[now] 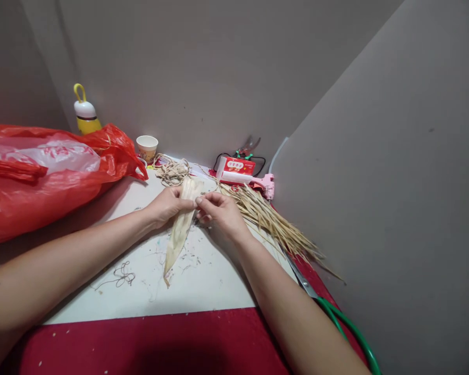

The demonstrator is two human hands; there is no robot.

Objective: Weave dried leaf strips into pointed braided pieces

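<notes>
A pale dried corn husk (pixel 179 238) hangs over the white sheet, its wide end up and its browned tip pointing toward me. My left hand (pixel 170 207) is closed on its upper part, thumb laid across the front. My right hand (pixel 221 208) pinches at the husk's right edge, its fingertips touching the left thumb; whether a thin strip lies in that pinch is too small to make out. Just beyond the hands sits a coil of twisted husk cord (pixel 172 171). A bundle of dried straw-coloured strips (pixel 275 216) lies right of my right hand.
A red plastic bag (pixel 42 203) fills the left side. Behind stand a yellow bottle (pixel 88 124), a paper cup (pixel 147 148) and a red tissue box (pixel 236 167). Green-handled scissors (pixel 332 310) lie at the right edge, a pink tool (pixel 266 185) behind. Loose thread (pixel 121 276) rests on the white sheet.
</notes>
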